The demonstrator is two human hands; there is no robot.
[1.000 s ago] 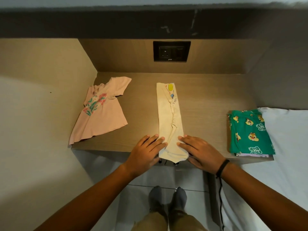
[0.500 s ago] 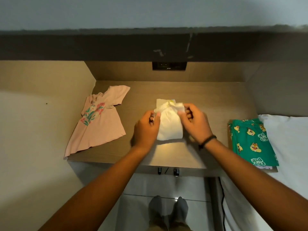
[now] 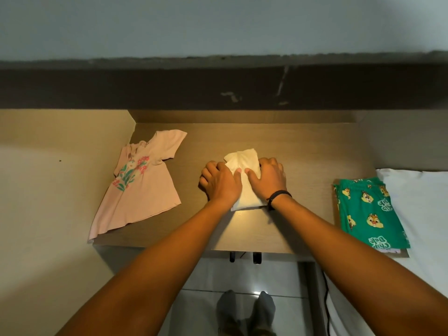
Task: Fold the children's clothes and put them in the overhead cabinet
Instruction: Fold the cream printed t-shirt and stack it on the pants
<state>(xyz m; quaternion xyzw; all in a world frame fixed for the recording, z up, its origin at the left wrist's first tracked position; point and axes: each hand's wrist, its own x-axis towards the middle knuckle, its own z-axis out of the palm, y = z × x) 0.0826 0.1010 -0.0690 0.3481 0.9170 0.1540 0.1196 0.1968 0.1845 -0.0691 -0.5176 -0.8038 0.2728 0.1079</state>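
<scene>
"Chip Dale" on green garment [image 3: 371, 214]

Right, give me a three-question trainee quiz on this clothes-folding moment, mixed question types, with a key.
1. True or false: the pink floral shirt is already folded.
2. Multiple choice: where do the left hand and right hand rest? A) on the green printed garment B) on the cream garment C) on the white bedding
3. Fill in: the green printed garment lies at the desk's ____ end, seen from the person.

Key: 1 false, it lies spread open. 2 B, both press flat on the folded bundle. 3 right.
</scene>
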